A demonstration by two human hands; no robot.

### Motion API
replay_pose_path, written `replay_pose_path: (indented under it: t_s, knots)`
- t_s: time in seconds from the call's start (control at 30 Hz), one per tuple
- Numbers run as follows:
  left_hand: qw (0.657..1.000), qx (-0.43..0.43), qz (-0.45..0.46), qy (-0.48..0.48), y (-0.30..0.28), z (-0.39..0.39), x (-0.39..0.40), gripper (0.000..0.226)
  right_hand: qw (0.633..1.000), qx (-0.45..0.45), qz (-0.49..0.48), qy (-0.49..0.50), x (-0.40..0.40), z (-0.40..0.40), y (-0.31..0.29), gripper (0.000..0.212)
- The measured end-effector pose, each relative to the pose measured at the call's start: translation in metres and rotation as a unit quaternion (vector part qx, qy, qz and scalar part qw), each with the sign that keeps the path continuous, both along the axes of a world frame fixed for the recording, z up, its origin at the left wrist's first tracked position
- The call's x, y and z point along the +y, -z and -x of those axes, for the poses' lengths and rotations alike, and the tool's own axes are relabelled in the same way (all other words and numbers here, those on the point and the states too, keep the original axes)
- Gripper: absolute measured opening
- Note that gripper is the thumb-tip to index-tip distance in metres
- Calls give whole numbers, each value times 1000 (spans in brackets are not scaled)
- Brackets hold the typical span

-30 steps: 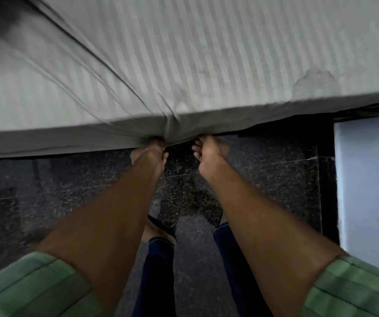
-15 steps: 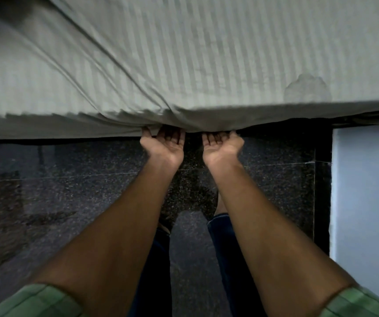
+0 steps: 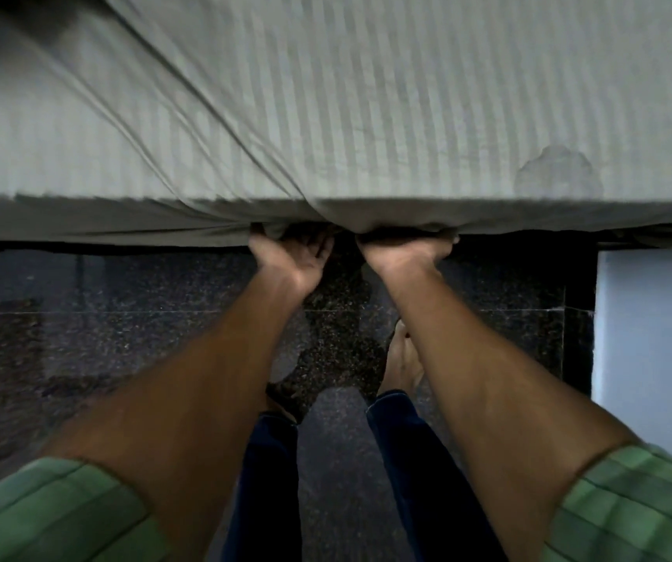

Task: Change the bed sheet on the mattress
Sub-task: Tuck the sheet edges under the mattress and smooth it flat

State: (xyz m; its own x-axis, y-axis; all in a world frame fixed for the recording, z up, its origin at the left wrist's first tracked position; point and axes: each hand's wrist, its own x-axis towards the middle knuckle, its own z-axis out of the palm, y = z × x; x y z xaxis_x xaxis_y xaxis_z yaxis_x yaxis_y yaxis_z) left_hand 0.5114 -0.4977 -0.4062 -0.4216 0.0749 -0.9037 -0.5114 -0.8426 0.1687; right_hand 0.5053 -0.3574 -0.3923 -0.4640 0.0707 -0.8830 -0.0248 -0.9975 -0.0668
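A grey striped bed sheet covers the mattress, whose near edge runs across the view. Long tight folds run from the upper left down to the edge between my hands. My left hand is palm-up under that edge, holding a bunch of sheet, with the thumb against the hanging fabric. My right hand is beside it, also palm-up, gripping the sheet's hem. The fabric drapes over its fingers, and both hands' fingertips are hidden under the edge.
Dark speckled stone floor lies below the bed. A pale wall or panel stands at the right, close to the bed edge. My bare feet and dark trouser legs are just behind my hands. A round stain marks the sheet.
My hands turned from knuckles-up to palms-up, then went up under the mattress edge with the sheet. The bunched fabric has moved in under the edge.
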Motion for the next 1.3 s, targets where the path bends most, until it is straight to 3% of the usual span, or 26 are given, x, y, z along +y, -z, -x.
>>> replay_pose_path:
  t_s: [0.17,0.23,0.3,0.4,0.47,0.6,0.67,0.73,0.8,0.9,1.0,1.1,1.23,1.3]
  knots:
    - [986,-30,70,149,-16,-30,-30,57,999,-36,-28,-27,-12,-41,-6,80]
    - [978,-60,100,172,-25,-40,-36,48,983,-79,-71,-148,-34,-59,-15,64]
    - [970,-82,141,182,-33,-44,-46,38,945,-96,-84,-302,-66,-66,-28,48]
    - [962,-97,228,117,-42,-40,-71,20,906,-91,-80,-406,-115,-61,-42,24]
    - [952,-97,282,67,-44,-33,-99,13,907,-92,-78,-404,-145,-49,-46,12]
    - [935,-78,342,39,-48,-10,-158,23,940,-88,-60,-323,-194,-10,-53,17]
    - [930,-83,355,39,-53,2,-175,12,955,-119,-75,-261,-210,6,-49,18]
    - [929,-82,361,33,-60,13,-185,12,946,-174,-134,-239,-223,14,-42,31]
    - [926,-84,368,28,-60,19,-190,21,925,-219,-187,-248,-231,16,-37,36]
    - [926,-89,363,45,-54,18,-196,18,903,-242,-219,-280,-241,14,-34,14]
    - [894,-127,419,99,-37,12,-206,23,879,-259,-245,-315,-247,8,-17,18]
    - [865,-156,459,125,-30,16,-220,34,868,-254,-233,-358,-251,16,-1,5]
    - [872,-136,443,155,-25,22,-220,35,882,-194,-193,-385,-244,22,7,10]
    - [898,-114,397,152,-23,17,-217,28,876,-196,-179,-402,-240,8,12,13]
